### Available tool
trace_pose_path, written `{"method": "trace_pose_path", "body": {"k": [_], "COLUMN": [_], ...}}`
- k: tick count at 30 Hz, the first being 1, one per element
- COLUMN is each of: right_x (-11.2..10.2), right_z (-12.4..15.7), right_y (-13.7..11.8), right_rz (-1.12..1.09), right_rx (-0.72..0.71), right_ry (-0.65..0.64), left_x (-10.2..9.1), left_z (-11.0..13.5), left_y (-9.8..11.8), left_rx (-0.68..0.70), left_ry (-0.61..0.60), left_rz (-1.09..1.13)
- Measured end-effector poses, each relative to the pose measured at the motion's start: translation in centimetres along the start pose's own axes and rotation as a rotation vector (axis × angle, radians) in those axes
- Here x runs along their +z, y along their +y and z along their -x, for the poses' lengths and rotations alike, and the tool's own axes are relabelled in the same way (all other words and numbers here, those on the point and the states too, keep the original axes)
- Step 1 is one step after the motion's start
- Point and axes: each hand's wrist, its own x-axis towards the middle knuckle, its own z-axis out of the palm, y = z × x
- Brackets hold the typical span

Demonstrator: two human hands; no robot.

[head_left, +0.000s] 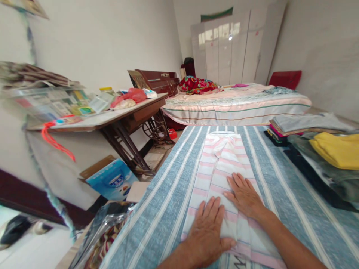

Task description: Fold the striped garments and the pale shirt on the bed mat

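Note:
A white shirt with pink stripes (221, 164) lies folded into a long narrow strip, its collar at the far end. My left hand (207, 228) rests flat on its near left part, fingers spread and thumb pointing right. Farther up and to the right, my right hand (244, 194) is laid palm down on the same shirt, fingers stretched out. Neither hand grips the cloth. Beneath the shirt is a blue and white striped bedsheet (162, 209). The shirt's near end is partly covered by my hands and forearms.
Folded clothes are stacked on the right, with a yellow garment (339, 149) on top and a grey pile (311, 123) behind. A cluttered sewing-machine table (112, 117) stands left. Below it sits a blue box (114, 181). Another bed (238, 108) is beyond.

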Motion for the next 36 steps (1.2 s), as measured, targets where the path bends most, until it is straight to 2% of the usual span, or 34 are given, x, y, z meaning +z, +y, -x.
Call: {"method": "trace_pose_path", "body": {"k": [36], "right_x": [-0.54], "right_z": [0.17], "right_y": [-0.13], "right_rz": [-0.007], "right_rx": [0.008], "right_ry": [-0.036], "left_x": [0.32], "left_z": [-0.26], "left_y": [0.06], "left_rx": [-0.008], "left_ry": [0.045], "left_rz": [0.012]}}
